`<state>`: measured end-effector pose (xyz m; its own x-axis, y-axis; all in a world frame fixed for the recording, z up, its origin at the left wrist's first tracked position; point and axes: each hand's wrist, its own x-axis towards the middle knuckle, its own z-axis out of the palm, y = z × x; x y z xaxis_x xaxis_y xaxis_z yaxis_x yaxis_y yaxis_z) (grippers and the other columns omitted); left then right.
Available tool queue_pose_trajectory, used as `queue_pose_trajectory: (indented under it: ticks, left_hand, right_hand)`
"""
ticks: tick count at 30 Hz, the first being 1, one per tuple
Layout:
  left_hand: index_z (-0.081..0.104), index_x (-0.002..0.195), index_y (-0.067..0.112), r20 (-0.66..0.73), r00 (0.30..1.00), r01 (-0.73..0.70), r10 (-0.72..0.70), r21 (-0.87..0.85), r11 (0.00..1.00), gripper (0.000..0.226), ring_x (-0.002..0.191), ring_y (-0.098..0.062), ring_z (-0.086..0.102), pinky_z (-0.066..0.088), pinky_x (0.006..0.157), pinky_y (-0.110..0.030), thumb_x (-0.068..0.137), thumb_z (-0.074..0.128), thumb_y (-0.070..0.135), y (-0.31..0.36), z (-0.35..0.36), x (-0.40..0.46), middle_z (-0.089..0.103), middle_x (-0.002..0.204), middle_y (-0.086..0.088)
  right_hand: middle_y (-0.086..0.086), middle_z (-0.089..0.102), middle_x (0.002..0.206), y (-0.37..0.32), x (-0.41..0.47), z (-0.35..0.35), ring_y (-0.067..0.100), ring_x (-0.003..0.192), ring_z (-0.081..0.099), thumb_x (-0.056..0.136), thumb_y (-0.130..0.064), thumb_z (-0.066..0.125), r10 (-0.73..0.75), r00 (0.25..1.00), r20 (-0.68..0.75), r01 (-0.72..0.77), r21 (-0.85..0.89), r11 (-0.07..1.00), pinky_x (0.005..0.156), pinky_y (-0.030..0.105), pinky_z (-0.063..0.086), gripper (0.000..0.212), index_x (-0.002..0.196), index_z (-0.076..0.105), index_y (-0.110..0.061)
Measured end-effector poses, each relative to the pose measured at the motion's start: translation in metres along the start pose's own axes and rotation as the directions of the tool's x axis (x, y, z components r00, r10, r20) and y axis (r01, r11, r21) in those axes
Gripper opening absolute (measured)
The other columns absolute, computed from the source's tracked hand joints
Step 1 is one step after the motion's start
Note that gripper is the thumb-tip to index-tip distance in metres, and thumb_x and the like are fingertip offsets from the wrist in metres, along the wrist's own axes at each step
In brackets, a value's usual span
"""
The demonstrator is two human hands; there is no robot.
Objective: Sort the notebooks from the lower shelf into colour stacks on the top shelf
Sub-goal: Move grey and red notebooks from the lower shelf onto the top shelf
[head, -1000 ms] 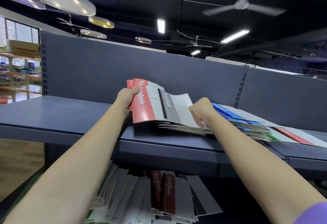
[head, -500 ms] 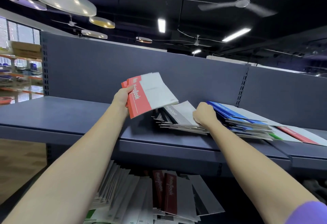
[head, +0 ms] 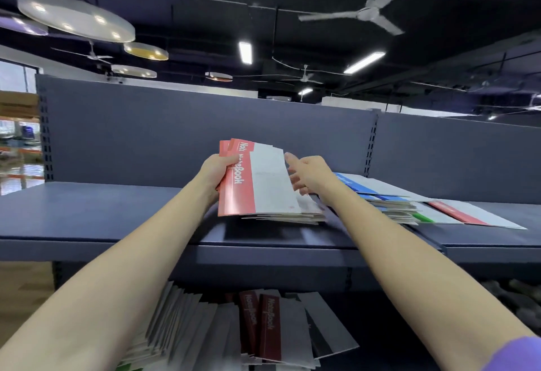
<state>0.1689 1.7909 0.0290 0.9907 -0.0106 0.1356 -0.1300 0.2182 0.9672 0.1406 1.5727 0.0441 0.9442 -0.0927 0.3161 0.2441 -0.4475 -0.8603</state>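
Observation:
My left hand (head: 218,168) grips the spine edge of red-and-white notebooks (head: 260,183), which lie tilted on a pile (head: 287,217) on the top shelf (head: 117,224). My right hand (head: 308,174) hovers at their right edge with fingers spread and straight, holding nothing. Right of it lies a blue-topped stack (head: 377,197), then a green-edged notebook (head: 424,217) and a red-and-white one (head: 468,214). On the lower shelf, a mixed heap of notebooks (head: 234,332) shows dark red spines.
The shelf's grey back panel (head: 175,136) rises behind the stacks. The left half of the top shelf is bare metal. A slotted upright (head: 371,148) divides the panels. Ceiling fans and lamps hang overhead.
My left hand lifted the red notebooks, then lowered them back onto the pile. My right hand left the pile's front edge and now has its fingers spread beside the notebooks.

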Motion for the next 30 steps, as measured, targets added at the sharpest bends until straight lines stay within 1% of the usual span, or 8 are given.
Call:
queue_pose_trajectory:
  ticks: [3, 5, 8, 11, 17, 24, 27, 30]
  left_hand:
    - [0.065, 0.109, 0.001, 0.037, 0.998, -0.048, 0.045, 0.076, 0.996, 0.019, 0.074, -0.025, 0.072, 0.058, 0.069, -0.038, 0.095, 0.059, 0.011, 0.012, 0.034, 0.003, 0.074, 0.099, -0.016]
    - [0.064, 0.110, -0.001, 0.029, 0.996, -0.089, 0.086, 0.147, 0.985, 0.021, 0.066, -0.021, 0.072, 0.057, 0.060, -0.031, 0.095, 0.057, 0.011, 0.018, 0.059, 0.006, 0.073, 0.093, -0.013]
    - [0.060, 0.098, 0.011, 0.016, 0.994, -0.111, 0.110, 0.211, 0.971, 0.014, 0.060, -0.015, 0.066, 0.048, 0.050, -0.025, 0.102, 0.049, 0.020, 0.026, 0.098, 0.011, 0.067, 0.082, -0.003]
    - [0.055, 0.106, 0.013, 0.005, 0.994, -0.110, 0.112, 0.233, 0.966, 0.016, 0.070, -0.015, 0.063, 0.044, 0.055, -0.029, 0.104, 0.046, 0.027, 0.027, 0.133, 0.018, 0.064, 0.085, 0.000]
    - [0.051, 0.127, 0.013, 0.030, 0.995, -0.099, 0.095, 0.206, 0.974, 0.029, 0.092, -0.024, 0.071, 0.058, 0.080, -0.042, 0.101, 0.055, 0.027, 0.020, 0.206, 0.033, 0.071, 0.110, -0.007]
    - [0.046, 0.123, 0.012, 0.035, 0.990, -0.139, 0.135, 0.204, 0.969, 0.022, 0.079, -0.019, 0.064, 0.049, 0.051, -0.031, 0.102, 0.050, 0.018, 0.002, 0.308, 0.047, 0.064, 0.104, -0.007]
    - [0.044, 0.117, 0.012, 0.047, 0.991, -0.132, 0.126, 0.165, 0.977, 0.017, 0.073, -0.021, 0.064, 0.049, 0.037, -0.029, 0.101, 0.049, 0.012, -0.010, 0.345, 0.048, 0.061, 0.098, -0.007]
    - [0.043, 0.120, 0.014, 0.028, 0.995, -0.097, 0.094, 0.189, 0.977, 0.020, 0.081, -0.023, 0.065, 0.054, 0.053, -0.036, 0.101, 0.048, 0.015, -0.022, 0.375, 0.051, 0.061, 0.104, -0.008]
  right_hand:
    - [0.007, 0.056, 0.065, 0.003, 0.005, -0.027, 0.021, 0.056, 0.047, 0.079, -0.033, 0.080, 0.045, 0.998, 0.038, -0.044, -0.018, 0.999, 0.058, 0.031, 0.045, 0.030, 0.080, 0.060, -0.010]
    - [0.012, 0.060, 0.073, 0.009, 0.011, -0.045, 0.022, 0.063, 0.052, 0.077, -0.026, 0.083, 0.087, 0.996, -0.019, -0.086, 0.029, 0.996, 0.062, 0.031, 0.048, 0.028, 0.080, 0.062, -0.008]
    - [0.006, 0.059, 0.062, 0.016, 0.017, -0.071, 0.018, 0.046, 0.048, 0.077, -0.025, 0.084, 0.161, 0.978, -0.133, -0.154, 0.055, 0.986, 0.053, 0.025, 0.043, 0.029, 0.080, 0.061, -0.008]
    - [0.003, 0.061, 0.056, 0.028, 0.023, -0.104, 0.013, 0.036, 0.049, 0.079, -0.020, 0.084, 0.202, 0.963, -0.181, -0.191, 0.078, 0.979, 0.048, 0.022, 0.043, 0.026, 0.087, 0.067, -0.003]
    - [0.013, 0.062, 0.076, 0.065, 0.034, -0.179, 0.022, 0.065, 0.054, 0.079, -0.008, 0.082, 0.168, 0.967, -0.190, -0.139, 0.160, 0.977, 0.062, 0.029, 0.048, 0.020, 0.090, 0.065, -0.004]
    - [0.011, 0.056, 0.075, 0.119, 0.046, -0.261, 0.021, 0.065, 0.051, 0.076, -0.007, 0.079, 0.204, 0.931, -0.303, -0.163, 0.154, 0.974, 0.058, 0.030, 0.040, 0.046, 0.109, 0.059, 0.016]
    - [0.004, 0.050, 0.075, 0.153, 0.057, -0.299, 0.017, 0.072, 0.046, 0.061, -0.012, 0.071, 0.205, 0.897, -0.392, -0.187, 0.085, 0.979, 0.064, 0.033, 0.037, 0.037, 0.091, 0.065, 0.010]
    - [0.007, 0.051, 0.074, 0.185, 0.066, -0.336, 0.018, 0.071, 0.046, 0.070, -0.010, 0.069, 0.252, 0.861, -0.442, -0.266, 0.031, 0.964, 0.063, 0.030, 0.039, 0.017, 0.081, 0.058, -0.016]
